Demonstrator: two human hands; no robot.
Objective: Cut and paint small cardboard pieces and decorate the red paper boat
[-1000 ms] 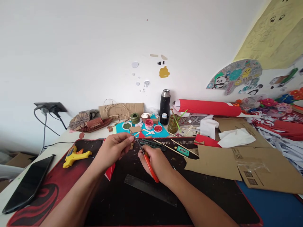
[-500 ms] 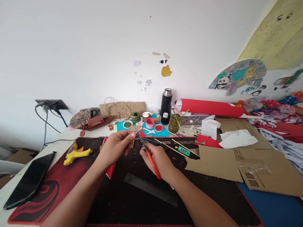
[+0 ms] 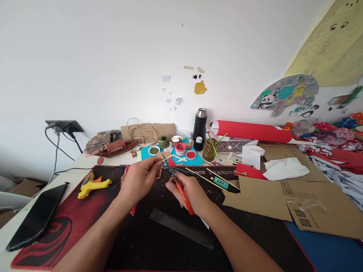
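My right hand (image 3: 190, 190) grips orange-handled scissors (image 3: 181, 190), their dark blades pointing up and left toward my other hand. My left hand (image 3: 138, 179) pinches a thin wooden stick (image 3: 166, 158) at its fingertips, and the blade tips meet that stick. Both hands hover over a black and red desk mat (image 3: 70, 223). A small piece of brown cardboard (image 3: 159, 173) shows just under my left fingers.
A dark ruler (image 3: 181, 228) lies on the mat below my hands. A yellow glue gun (image 3: 92, 184) and a black tablet (image 3: 35, 219) sit at the left. Cardboard sheets (image 3: 283, 196) cover the right. Paint jars (image 3: 180, 148), a black flask (image 3: 200, 124) and a red roll (image 3: 249, 130) stand behind.
Both hands have drifted slightly up and right with the stick and scissors; the grip on each is the same.
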